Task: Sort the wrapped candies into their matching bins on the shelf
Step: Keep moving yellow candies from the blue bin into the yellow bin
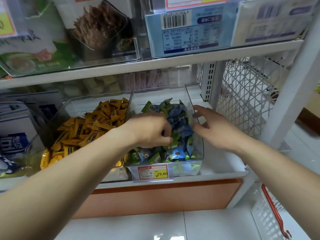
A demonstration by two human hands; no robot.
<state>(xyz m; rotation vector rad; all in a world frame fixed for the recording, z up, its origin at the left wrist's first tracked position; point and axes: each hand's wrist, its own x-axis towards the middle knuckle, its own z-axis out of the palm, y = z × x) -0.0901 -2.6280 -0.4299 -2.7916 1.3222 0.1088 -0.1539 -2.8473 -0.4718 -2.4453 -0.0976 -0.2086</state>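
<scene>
candies (180, 122) in bin (191, 101): l hand (150, 130) fingers pinch some, r hand (213, 129) fingers spread wide.

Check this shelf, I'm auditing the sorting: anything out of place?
Yes: the right clear plastic bin holds green and blue wrapped candies mixed together, whereas the left clear plastic bin holds only orange wrapped candies.

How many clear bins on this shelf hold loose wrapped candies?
2: the left bin holds orange candies; the right bin holds green and blue candies. Containers behind are too blurred to judge.
</scene>
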